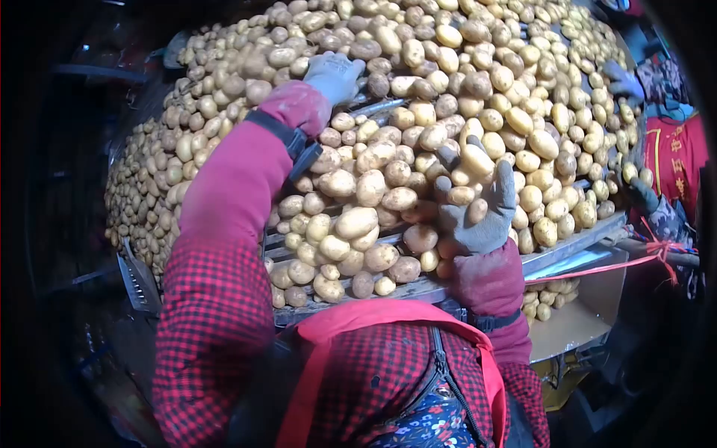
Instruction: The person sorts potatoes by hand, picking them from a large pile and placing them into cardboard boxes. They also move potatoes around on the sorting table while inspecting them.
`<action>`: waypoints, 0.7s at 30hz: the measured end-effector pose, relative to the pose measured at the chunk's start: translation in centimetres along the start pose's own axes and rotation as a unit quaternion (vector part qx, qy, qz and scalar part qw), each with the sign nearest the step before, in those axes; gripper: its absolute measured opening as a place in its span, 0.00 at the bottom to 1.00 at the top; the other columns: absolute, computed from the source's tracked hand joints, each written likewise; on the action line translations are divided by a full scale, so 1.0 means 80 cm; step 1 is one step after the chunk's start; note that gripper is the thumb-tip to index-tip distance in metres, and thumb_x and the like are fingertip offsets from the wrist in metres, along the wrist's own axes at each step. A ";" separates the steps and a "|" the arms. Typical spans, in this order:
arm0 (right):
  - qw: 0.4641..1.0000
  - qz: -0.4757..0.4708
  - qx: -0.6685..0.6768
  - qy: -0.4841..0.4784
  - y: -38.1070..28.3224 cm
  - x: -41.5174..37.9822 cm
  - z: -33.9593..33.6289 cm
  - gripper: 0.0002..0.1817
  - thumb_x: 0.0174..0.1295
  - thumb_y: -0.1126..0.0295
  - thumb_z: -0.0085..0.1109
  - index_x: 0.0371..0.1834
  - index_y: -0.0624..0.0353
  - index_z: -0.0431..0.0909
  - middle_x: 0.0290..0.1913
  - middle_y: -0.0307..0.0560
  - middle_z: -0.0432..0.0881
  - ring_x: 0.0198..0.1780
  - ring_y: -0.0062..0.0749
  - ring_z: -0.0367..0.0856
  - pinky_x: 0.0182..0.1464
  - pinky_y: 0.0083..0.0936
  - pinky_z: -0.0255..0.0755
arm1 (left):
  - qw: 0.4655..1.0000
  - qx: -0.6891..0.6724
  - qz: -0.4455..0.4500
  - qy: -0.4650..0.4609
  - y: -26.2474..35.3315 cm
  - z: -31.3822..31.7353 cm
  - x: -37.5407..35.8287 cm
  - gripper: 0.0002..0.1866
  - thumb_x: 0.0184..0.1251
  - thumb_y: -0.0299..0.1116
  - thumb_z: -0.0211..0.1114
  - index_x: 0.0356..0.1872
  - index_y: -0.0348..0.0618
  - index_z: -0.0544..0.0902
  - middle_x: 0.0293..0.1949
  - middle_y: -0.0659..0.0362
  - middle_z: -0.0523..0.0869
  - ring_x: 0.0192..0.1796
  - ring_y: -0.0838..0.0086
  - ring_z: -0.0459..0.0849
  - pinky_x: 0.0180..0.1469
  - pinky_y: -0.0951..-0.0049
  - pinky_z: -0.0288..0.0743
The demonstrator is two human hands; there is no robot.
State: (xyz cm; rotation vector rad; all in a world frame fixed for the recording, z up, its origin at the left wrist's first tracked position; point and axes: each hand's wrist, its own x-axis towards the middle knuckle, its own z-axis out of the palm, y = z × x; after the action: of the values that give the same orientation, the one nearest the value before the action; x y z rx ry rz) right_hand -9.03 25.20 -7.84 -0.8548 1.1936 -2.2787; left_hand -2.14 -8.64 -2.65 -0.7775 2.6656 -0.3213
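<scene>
A wide heap of potatoes (373,160) spreads over a slatted metal table. My left hand (334,77), in a grey glove, reaches to the far middle of the heap. Its back faces up and its fingers curl down among the potatoes, so what lies under them is hidden. Nearer to me on the right, my right hand (482,220), also gloved, is turned palm up. Several potatoes rest in its palm, one large potato (476,160) lying between the raised fingertips. Dirt marks both gloves.
Below the table's right front edge is a cardboard box (597,299) holding potatoes. A red string (590,269) runs to a knot at the right. Other people's gloved hands (624,82) work along the right side. A metal plate (138,276) sticks out at the left.
</scene>
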 end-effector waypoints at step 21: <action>0.990 0.028 -0.130 -0.038 -0.019 0.008 -0.016 0.31 0.77 0.76 0.53 0.80 0.63 0.55 0.68 0.54 0.76 0.65 0.38 0.80 0.64 0.31 0.80 | 0.808 -0.263 0.427 0.310 0.183 -0.100 -0.138 0.26 0.58 0.34 0.72 0.61 0.49 0.86 0.65 0.53 0.83 0.66 0.50 0.80 0.66 0.50 0.76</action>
State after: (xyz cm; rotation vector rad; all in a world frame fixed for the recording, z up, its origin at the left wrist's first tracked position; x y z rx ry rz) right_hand -10.52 26.34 -6.94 -0.9778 1.4816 -2.0570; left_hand -3.49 10.52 3.09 0.6033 3.4031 0.5114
